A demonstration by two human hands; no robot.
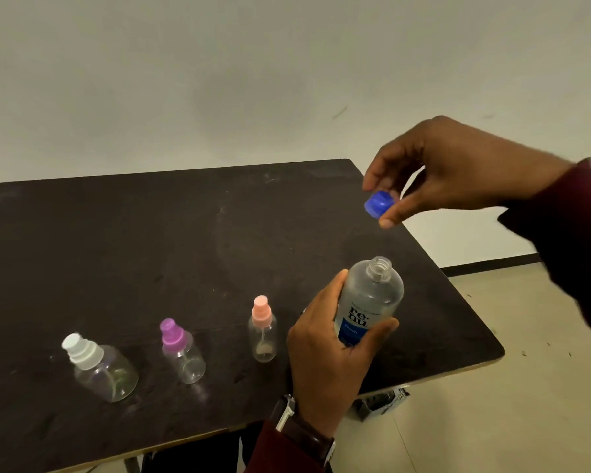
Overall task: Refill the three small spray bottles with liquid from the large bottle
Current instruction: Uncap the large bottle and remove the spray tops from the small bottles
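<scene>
The left hand (325, 349), in the lower middle of the frame, has its fingers and thumb curled around the large bottle (369, 298) and holds it a little tilted, with the neck toward the upper right. The neck of this bottle is open, with no cap on it, and the thread is visible. The bottle is clear, with a blue label on the lower part, partly hidden by the thumb. On the wrist of this hand there is a watch (304, 428) with a dark strap, and below it a dark red sleeve.

The right hand (458, 172) is in the right upper part of the frame, above the large bottle and apart from it. It pinches the blue cap (379, 203) between the thumb and the fingertips, the other fingers are bent. Its sleeve (567, 240) is also dark red.

To the left of the left hand, three small spray bottles stand in a row on the dark bench (151, 240), all with the spray heads on. The pink-topped bottle (263, 331) is nearest to the hand, then the purple-topped bottle (181, 351), and the white-topped bottle (99, 368) at the lower left. All three look clear, and I cannot tell if there is liquid inside
</scene>
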